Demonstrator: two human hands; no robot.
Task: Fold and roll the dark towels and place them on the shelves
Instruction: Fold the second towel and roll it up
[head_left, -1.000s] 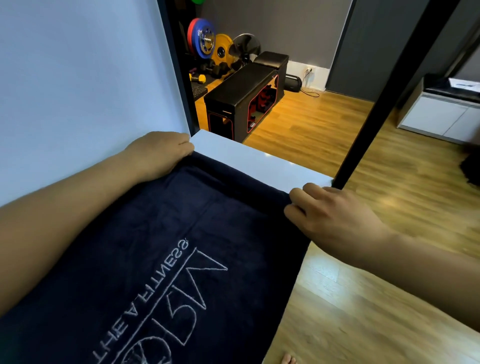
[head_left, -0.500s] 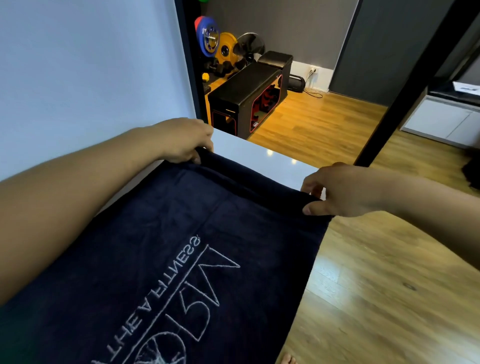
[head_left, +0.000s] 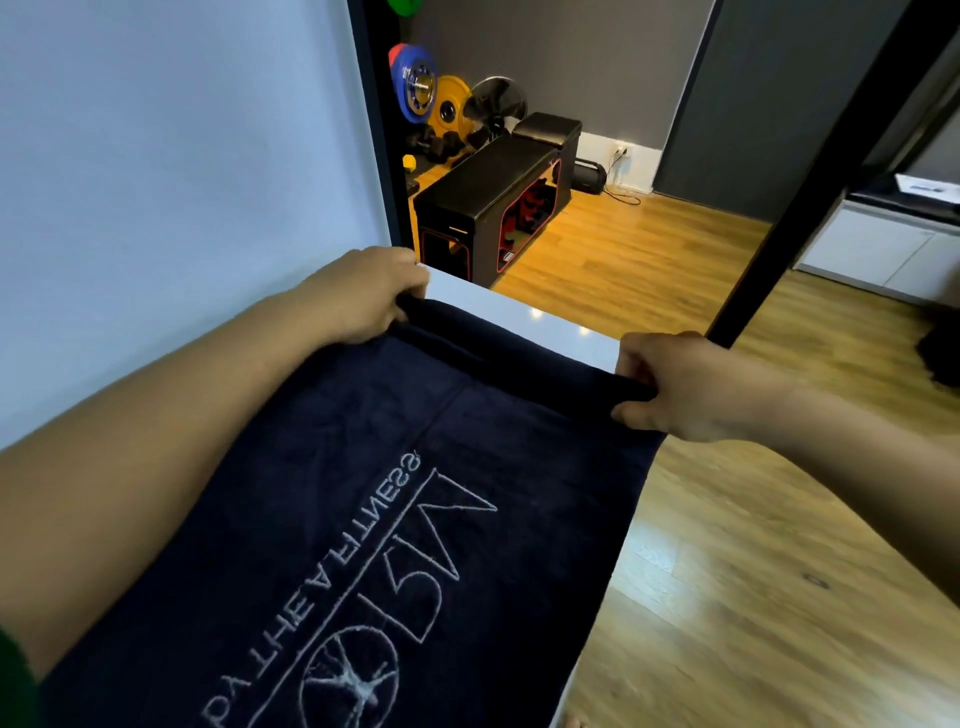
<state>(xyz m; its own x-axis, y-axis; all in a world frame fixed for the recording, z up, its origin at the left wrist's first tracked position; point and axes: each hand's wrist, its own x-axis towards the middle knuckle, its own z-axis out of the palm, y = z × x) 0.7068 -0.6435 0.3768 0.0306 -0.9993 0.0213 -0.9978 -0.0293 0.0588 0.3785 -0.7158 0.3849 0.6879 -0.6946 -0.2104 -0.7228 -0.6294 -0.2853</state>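
Observation:
A dark navy towel (head_left: 395, 519) with pale embroidered lettering lies flat on a white shelf surface (head_left: 561, 325), covering most of it. Its far end is turned over into a thin roll (head_left: 519, 358). My left hand (head_left: 363, 296) pinches the left end of that roll near the wall. My right hand (head_left: 691, 387) grips the right end at the shelf's edge. Both forearms stretch over the towel's sides.
A pale wall (head_left: 171, 171) runs along the left. A black upright post (head_left: 810, 176) stands at the shelf's far right corner. Beyond lie a wooden floor (head_left: 753, 545), a black bench box (head_left: 488, 202), coloured weight plates (head_left: 426, 88) and a white cabinet (head_left: 883, 249).
Both hands have turned the towel's far edge over toward me, forming the start of a roll. More white shelf shows beyond the towel.

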